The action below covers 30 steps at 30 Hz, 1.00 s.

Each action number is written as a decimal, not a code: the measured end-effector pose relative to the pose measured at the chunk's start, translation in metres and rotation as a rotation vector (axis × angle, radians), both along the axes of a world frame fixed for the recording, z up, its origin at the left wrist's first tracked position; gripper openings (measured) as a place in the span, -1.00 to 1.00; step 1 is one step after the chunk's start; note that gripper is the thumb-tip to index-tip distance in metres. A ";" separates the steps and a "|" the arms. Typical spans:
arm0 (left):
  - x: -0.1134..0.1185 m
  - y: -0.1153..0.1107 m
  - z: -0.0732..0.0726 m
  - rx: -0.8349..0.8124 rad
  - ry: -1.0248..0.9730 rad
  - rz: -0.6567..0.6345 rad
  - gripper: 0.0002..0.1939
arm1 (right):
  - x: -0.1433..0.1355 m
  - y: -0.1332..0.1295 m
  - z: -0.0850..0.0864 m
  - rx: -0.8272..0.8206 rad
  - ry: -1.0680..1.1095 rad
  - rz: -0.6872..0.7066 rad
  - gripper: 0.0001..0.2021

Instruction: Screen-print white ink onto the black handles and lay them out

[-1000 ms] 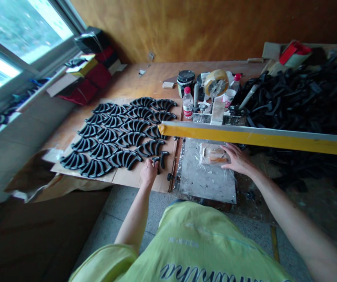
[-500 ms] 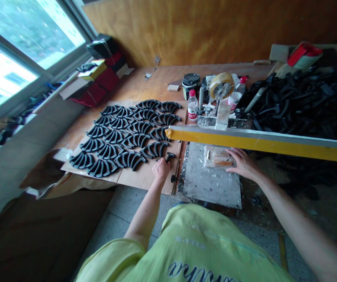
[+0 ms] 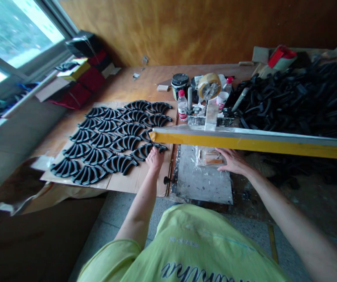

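My left hand is closed on a black curved handle, whose end sticks out past the fingers at the right end of the nearest row. Rows of similar black curved parts lie fanned on a flat cardboard sheet. With thumb and fingers apart, my right hand rests by a small fixture with wooden strips under clear film. That fixture sits on a grey, paint-spotted board. Just beyond both hands, a yellow-and-grey bar crosses above the bench.
A large heap of black parts fills the right side. Behind the bar stand a red-capped bottle, a dark paint tub and a tape roll. Red boxes are at the left by the window.
My left hand has moved the black handle away from me, up against the nearest row. My right hand stays by the fixture. The whole view has shifted slightly.
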<state>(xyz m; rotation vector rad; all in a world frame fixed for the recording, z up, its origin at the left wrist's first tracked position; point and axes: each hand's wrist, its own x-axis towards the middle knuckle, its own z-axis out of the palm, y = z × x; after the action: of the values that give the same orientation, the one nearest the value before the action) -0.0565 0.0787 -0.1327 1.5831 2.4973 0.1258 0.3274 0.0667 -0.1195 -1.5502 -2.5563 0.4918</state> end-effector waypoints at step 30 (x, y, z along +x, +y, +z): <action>0.107 0.011 -0.002 -0.009 -0.170 -0.935 0.03 | -0.011 -0.002 0.002 -0.057 0.107 -0.095 -0.09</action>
<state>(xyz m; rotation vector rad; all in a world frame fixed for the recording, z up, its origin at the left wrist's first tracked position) 0.0506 0.0899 -0.1345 2.4083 1.4206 0.1037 0.3167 0.0643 -0.1178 -1.6085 -2.3979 0.6241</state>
